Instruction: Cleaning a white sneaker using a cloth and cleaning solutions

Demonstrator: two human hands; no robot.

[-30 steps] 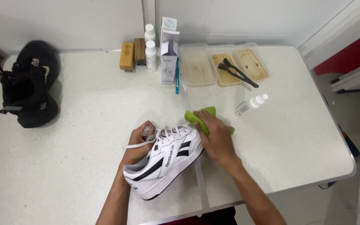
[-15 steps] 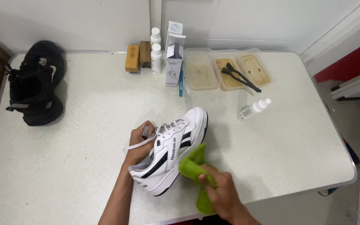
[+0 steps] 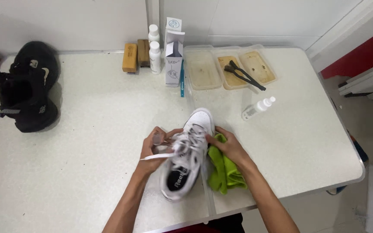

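My left hand (image 3: pixel 156 146) holds the white sneaker (image 3: pixel 186 157) by its laces and tongue, fingers curled around that side, and a loose lace end trails out below my knuckles. The shoe now sits upright on the counter (image 3: pixel 87 129) with its toe pointing away from me and its opening facing up; half a second ago it lay tilted on its side, stripes showing, toe angled toward the far right. It is blurred, so I cannot tell fine detail on it. My right hand (image 3: pixel 229 149) presses against the sneaker's right side, fingers closed on the green cloth (image 3: pixel 221 172), which hangs bunched beneath my palm and rests on the counter just beside the shoe; earlier the cloth was lower, near the counter's front edge under the heel. Beyond my right fingers, well apart, lies a small clear spray bottle (image 3: pixel 257 108) on its side. Farther off stand three shallow trays (image 3: pixel 201 73), one carrying dark brushes (image 3: pixel 244 74), a tall white box (image 3: pixel 174 51), two white bottles (image 3: pixel 154 54) and wooden brushes (image 3: pixel 135 56). Far past my left fingers sit black sneakers (image 3: pixel 26 92).
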